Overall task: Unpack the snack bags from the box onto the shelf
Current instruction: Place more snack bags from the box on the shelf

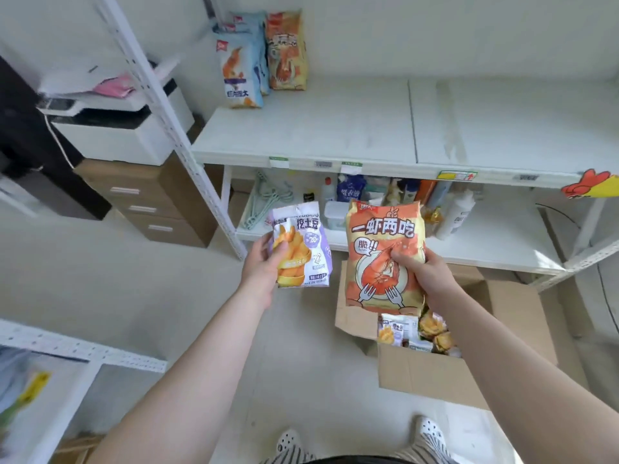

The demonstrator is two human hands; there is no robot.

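Head view: the left hand (264,262) grips a purple potato snack bag (303,244) and the right hand (423,272) an orange shrimp bag (383,259), both upright above the open box (432,373), facing the far shelf (335,135), probably for standing beside the bags (261,58) already there at its far left.

Small purple-white potato snack bag (303,244) and large orange shrimp snack bag (385,256) held upright above open brown cardboard box (428,373); white metal shelf (335,135) bears more bags.

walls: white | floor: pale, smooth | furn: brown drawer cabinet (157,202) w/ white printer (120,125) on top, left | light: soft, even
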